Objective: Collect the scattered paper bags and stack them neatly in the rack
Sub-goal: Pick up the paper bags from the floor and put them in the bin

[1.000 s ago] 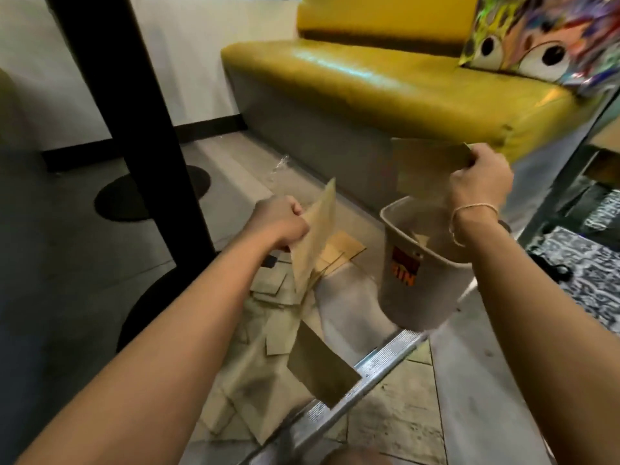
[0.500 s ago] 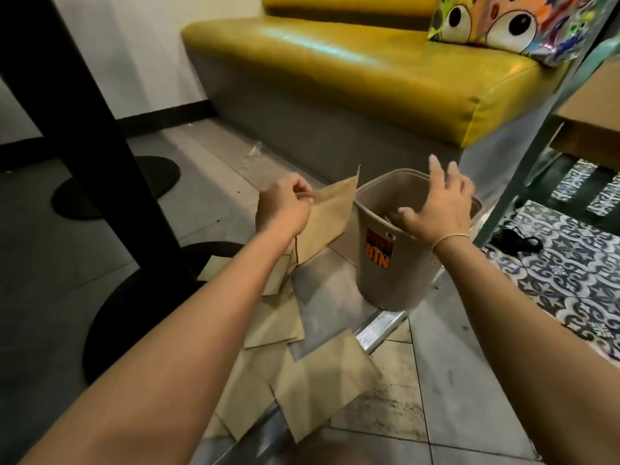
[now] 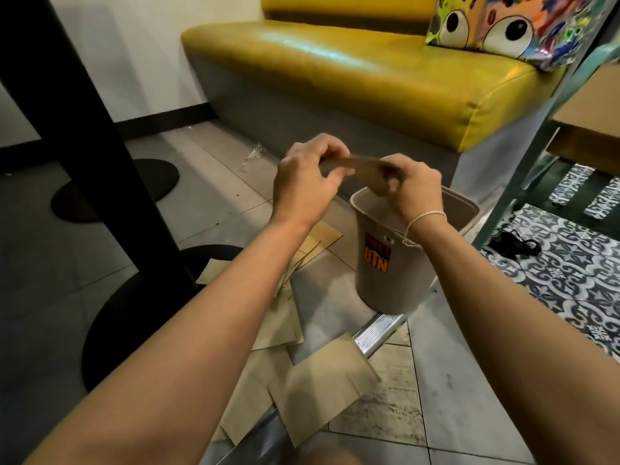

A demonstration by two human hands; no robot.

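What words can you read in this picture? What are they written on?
"BIN" in orange letters, on the dark sticker on the front of the grey bin.
The line above "BIN" on the same sticker is too blurred to read.
The small white tag at the sticker's top right corner is too small to read.
The colourful cushion on the yellow bench shows cartoon eyes, but no readable words.

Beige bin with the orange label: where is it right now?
Head view, right of centre: the beige bin stands on the floor in front of the yellow bench, directly below both hands holding a paper bag, with loose bags to its left.
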